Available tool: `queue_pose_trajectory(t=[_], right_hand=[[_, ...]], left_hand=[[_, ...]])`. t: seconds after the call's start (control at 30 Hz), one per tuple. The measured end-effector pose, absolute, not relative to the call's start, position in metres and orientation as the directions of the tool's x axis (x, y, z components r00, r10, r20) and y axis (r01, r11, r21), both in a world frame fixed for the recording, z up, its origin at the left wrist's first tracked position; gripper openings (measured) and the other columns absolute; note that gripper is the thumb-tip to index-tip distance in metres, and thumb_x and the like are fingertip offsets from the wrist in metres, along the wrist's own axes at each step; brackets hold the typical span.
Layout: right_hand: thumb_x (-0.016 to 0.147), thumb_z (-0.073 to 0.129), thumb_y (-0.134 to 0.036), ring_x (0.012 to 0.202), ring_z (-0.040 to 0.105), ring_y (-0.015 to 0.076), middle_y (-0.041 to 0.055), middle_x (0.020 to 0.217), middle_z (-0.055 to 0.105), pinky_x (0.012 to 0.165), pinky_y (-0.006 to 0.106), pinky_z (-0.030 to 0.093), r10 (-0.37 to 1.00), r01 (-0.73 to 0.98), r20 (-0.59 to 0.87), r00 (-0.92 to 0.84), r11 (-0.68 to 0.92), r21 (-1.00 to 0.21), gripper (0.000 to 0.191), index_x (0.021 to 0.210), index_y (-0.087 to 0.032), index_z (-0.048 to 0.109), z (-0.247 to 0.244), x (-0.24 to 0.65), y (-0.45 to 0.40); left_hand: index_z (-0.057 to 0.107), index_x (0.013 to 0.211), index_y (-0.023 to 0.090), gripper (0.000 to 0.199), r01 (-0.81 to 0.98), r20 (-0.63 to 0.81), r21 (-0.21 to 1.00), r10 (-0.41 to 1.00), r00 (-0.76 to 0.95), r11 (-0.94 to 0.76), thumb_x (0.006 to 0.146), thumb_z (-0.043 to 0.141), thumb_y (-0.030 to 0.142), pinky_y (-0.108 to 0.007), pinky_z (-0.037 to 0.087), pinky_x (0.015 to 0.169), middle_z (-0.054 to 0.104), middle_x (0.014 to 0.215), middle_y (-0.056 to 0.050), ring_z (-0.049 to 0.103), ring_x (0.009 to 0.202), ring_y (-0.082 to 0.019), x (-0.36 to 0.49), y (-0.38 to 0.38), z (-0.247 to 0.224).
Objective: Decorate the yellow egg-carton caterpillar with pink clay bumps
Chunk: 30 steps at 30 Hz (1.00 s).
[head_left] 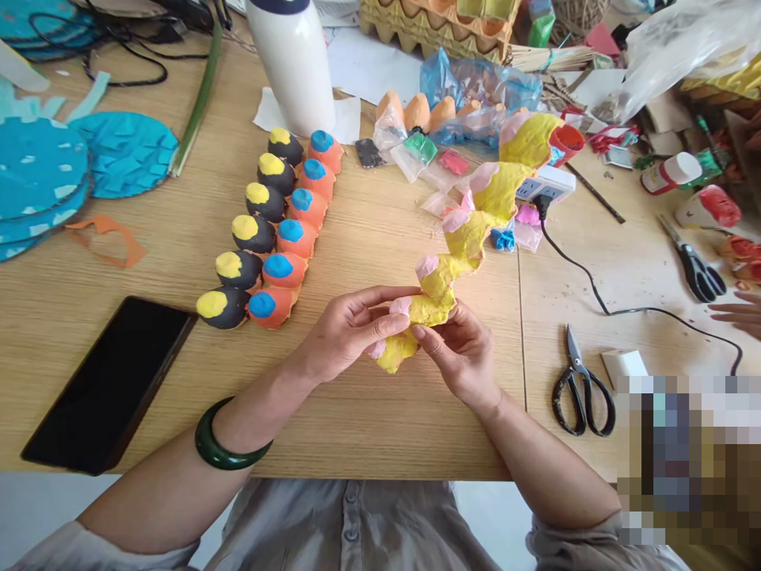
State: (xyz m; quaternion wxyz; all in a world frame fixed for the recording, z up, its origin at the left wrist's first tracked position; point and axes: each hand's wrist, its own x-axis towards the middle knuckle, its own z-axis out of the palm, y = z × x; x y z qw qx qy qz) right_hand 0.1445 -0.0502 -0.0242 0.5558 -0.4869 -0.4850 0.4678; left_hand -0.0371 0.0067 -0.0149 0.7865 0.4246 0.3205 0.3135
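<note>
My left hand point(353, 329), with a green bangle point(229, 440) on its wrist, and my right hand point(457, 353) together pinch the lower end of a long, wavy strip of yellow-painted egg carton point(469, 238). Its bumps have pink tips, and it rises up and to the right across the wooden table point(369, 404). My fingers cover part of its lower end. To the left of my hands lies a double row of painted egg-carton cups point(279, 230), black with yellow tops and orange with blue tops.
A black smartphone point(107, 385) lies at the front left, and teal paper discs point(41, 170) lie at the left. A white bottle point(294, 63) stands behind the cups. A power strip point(547, 184) and black-handled scissors point(583, 388) are on the right, near another person's hand point(737, 313).
</note>
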Motion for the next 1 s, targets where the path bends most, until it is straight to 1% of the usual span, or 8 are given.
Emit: queue_pose_trajectory(t=[0.13, 0.3, 0.37, 0.47, 0.53, 0.73, 0.9, 1.0], right_hand=[[0.093, 0.081, -0.041, 0.08, 0.071, 0.0148, 0.0018, 0.091, 0.074, 0.072, 0.028, 0.065, 0.988, -0.009, 0.126, 0.085, 0.127, -0.992, 0.02, 0.094, -0.024, 0.072, -0.0267, 0.1445, -0.0499], [0.094, 0.08, -0.039, 0.08, 0.071, 0.0144, 0.0011, 0.09, 0.073, 0.072, 0.027, 0.065, 0.99, -0.055, 0.115, 0.085, 0.12, -0.991, 0.017, 0.094, -0.024, 0.071, -0.0249, 0.1441, -0.0497], [0.093, 0.08, -0.038, 0.08, 0.071, 0.0144, 0.001, 0.09, 0.073, 0.072, 0.027, 0.064, 0.988, -0.049, 0.131, 0.076, 0.135, -0.99, 0.017, 0.093, -0.024, 0.071, -0.0245, 0.1437, -0.0499], [0.094, 0.079, -0.038, 0.079, 0.069, 0.0143, 0.001, 0.089, 0.072, 0.07, 0.027, 0.062, 0.982, -0.005, 0.18, 0.059, 0.18, -0.984, 0.019, 0.089, -0.024, 0.068, -0.0255, 0.1431, -0.0498], [0.095, 0.078, -0.037, 0.079, 0.068, 0.0137, 0.0004, 0.088, 0.071, 0.07, 0.026, 0.06, 0.976, 0.013, 0.211, 0.051, 0.21, -0.978, 0.018, 0.089, -0.024, 0.067, -0.0269, 0.143, -0.0495], [0.097, 0.075, -0.031, 0.077, 0.066, 0.0131, -0.0006, 0.087, 0.069, 0.071, 0.026, 0.059, 0.965, 0.027, 0.26, 0.008, 0.26, -0.965, 0.012, 0.091, -0.024, 0.067, -0.0303, 0.1433, -0.0492], [0.096, 0.075, -0.022, 0.077, 0.064, 0.0126, -0.0015, 0.087, 0.068, 0.071, 0.026, 0.056, 0.952, 0.04, 0.307, -0.025, 0.307, -0.951, 0.007, 0.094, -0.026, 0.069, -0.0304, 0.1438, -0.0492], [0.095, 0.075, -0.019, 0.077, 0.065, 0.0132, -0.0012, 0.088, 0.068, 0.072, 0.026, 0.057, 0.952, 0.044, 0.303, -0.048, 0.305, -0.951, 0.009, 0.096, -0.026, 0.07, -0.0301, 0.1441, -0.0491]], left_hand=[[0.079, 0.13, 0.028, 0.043, -0.215, -0.23, 0.876, 0.767, 0.599, 0.431, 0.09, 0.082, 0.044, -0.022, 0.036, 0.051, 0.072, 0.096, -0.003, 0.043, 0.059, -0.007, -0.0384, 0.0064, -0.0153], [0.076, 0.136, 0.029, 0.048, -0.215, -0.197, 0.883, 0.746, 0.636, 0.417, 0.09, 0.082, 0.043, -0.022, 0.039, 0.055, 0.071, 0.108, -0.005, 0.045, 0.064, -0.008, -0.0398, 0.0076, -0.0136], [0.079, 0.131, 0.029, 0.044, -0.22, -0.206, 0.88, 0.756, 0.622, 0.421, 0.089, 0.083, 0.043, -0.023, 0.038, 0.053, 0.069, 0.1, -0.003, 0.044, 0.063, -0.009, -0.0385, 0.0079, -0.0131], [0.082, 0.121, 0.028, 0.037, -0.235, -0.214, 0.876, 0.776, 0.594, 0.422, 0.088, 0.083, 0.043, -0.023, 0.035, 0.051, 0.058, 0.08, 0.001, 0.04, 0.06, -0.009, -0.0357, 0.008, -0.0127], [0.083, 0.116, 0.028, 0.034, -0.242, -0.218, 0.872, 0.779, 0.588, 0.426, 0.086, 0.084, 0.043, -0.023, 0.034, 0.05, 0.054, 0.075, 0.002, 0.038, 0.059, -0.009, -0.0342, 0.0081, -0.0123], [0.081, 0.113, 0.024, 0.036, -0.238, -0.3, 0.824, 0.753, 0.586, 0.514, 0.082, 0.086, 0.042, -0.021, 0.034, 0.049, 0.064, 0.084, 0.0, 0.041, 0.055, -0.006, -0.0343, 0.0082, -0.012], [0.077, 0.107, 0.019, 0.031, -0.203, -0.384, 0.778, 0.705, 0.597, 0.595, 0.082, 0.081, 0.036, -0.019, 0.035, 0.047, 0.068, 0.085, 0.0, 0.042, 0.052, -0.004, -0.0356, 0.0102, -0.0099], [0.075, 0.107, 0.018, 0.03, -0.202, -0.397, 0.758, 0.685, 0.611, 0.62, 0.081, 0.08, 0.034, -0.02, 0.043, 0.052, 0.072, 0.091, -0.003, 0.054, 0.06, -0.008, -0.0362, 0.012, -0.0084]])
